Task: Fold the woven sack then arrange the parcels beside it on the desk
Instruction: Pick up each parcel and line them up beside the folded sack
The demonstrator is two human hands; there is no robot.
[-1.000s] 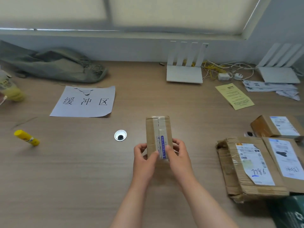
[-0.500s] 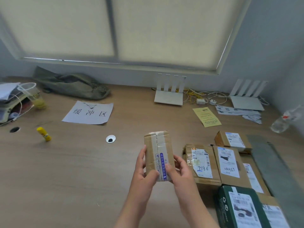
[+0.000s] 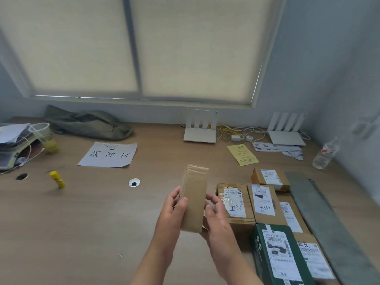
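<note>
Seen from the head camera, a person holds a small, plain brown cardboard parcel (image 3: 194, 199) upright above the wooden desk (image 3: 82, 223). The left hand (image 3: 171, 212) grips its left edge, thumb on the near face, and the right hand (image 3: 218, 225) curls round its right side. Just right of the held parcel, the other parcels lie in close rows on the desk: a brown carton with a label marked "7786" (image 3: 233, 202), a brown carton marked "04563" (image 3: 263, 200), a smaller brown carton behind them (image 3: 267, 176) and a dark green box with a white label (image 3: 275, 254) nearest the camera. Along the far side of these rows lies the flat, grey-green folded woven sack (image 3: 320, 212). At the back left of the desk sit a crumpled olive cloth bag (image 3: 88, 125), a white sheet printed with Chinese characters (image 3: 109, 155) and a yellow glue stick (image 3: 57, 179). Two white routers (image 3: 200, 130) stand below the blinded window.
</note>
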